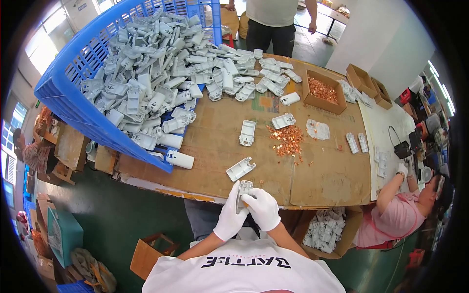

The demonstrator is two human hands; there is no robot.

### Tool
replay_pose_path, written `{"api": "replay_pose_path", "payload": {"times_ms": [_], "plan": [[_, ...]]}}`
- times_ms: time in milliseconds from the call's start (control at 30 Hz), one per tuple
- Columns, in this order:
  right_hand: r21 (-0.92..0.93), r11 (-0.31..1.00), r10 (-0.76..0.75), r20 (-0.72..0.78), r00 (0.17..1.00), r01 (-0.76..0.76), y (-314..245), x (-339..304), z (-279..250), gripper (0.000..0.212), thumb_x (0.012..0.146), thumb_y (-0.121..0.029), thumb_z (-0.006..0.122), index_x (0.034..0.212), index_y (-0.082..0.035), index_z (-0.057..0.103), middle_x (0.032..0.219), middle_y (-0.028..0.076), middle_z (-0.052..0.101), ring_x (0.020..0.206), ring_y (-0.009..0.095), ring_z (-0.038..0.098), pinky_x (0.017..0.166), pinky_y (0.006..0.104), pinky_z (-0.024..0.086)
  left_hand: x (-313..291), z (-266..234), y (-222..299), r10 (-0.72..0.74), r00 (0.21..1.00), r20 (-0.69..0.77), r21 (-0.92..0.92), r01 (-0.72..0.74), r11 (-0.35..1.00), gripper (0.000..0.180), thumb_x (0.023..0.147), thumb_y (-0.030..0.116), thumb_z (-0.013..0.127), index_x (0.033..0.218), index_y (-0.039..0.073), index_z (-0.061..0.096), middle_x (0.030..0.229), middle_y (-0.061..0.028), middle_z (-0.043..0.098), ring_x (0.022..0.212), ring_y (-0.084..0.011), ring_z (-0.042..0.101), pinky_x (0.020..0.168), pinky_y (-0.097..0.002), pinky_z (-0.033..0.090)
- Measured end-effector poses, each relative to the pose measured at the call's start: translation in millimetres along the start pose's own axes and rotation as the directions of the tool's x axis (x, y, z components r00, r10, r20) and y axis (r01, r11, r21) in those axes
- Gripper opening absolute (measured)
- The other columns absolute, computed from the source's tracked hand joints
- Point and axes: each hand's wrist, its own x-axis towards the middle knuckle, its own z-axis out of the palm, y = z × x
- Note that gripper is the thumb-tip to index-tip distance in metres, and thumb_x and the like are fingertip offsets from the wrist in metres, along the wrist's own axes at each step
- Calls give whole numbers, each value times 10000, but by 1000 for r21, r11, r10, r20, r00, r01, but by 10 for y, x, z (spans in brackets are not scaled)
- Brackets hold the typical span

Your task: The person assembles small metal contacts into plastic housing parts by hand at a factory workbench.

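Both my hands wear white gloves and meet at the table's near edge. My left hand [230, 219] is closed around a white plastic housing [246, 185], held upright. My right hand [264, 210] has its fingers and thumb pressed on the same housing; any small piece under the fingertips is hidden. Just beyond my hands lies a loose housing [241, 169], hollow side up. Farther off are another open housing [247, 133] and one more [283, 121] beside a loose pile of small copper-coloured metal pieces [287, 141].
A tipped blue basket [97, 128] spills many housings [156, 73] across the cardboard-covered table [327, 171]. A carton [324, 104] of copper pieces stands far right. Below the table edge, another carton [352, 229] holds white parts. A pink-clad person [398, 215] sits right; another person [271, 24] stands opposite.
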Motion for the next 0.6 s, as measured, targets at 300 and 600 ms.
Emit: {"api": "replay_pose_path", "payload": {"times_ms": [300, 600], "plan": [[5, 995, -97, 121, 988, 98, 71, 129, -63, 257, 725, -91, 646, 978, -137, 633, 936, 24, 584, 789, 210, 588, 660, 337, 502, 86, -111, 21, 4, 999, 52, -13, -4, 1000, 757, 807, -9, 542, 1502, -25, 243, 1431, -245, 444, 1324, -312, 467, 1083, -364, 376], [-13, 1000, 8, 264, 965, -5, -33, 37, -27, 174, 762, -59, 618, 929, -96, 584, 909, 76, 580, 836, 272, 592, 718, 382, 495, 21, -54, -99, -12, 1000, -18, 18, 12, 1000, 688, 822, -11, 502, 1480, -19, 300, 1417, -230, 471, 1312, -301, 486, 1078, -359, 386]]}}
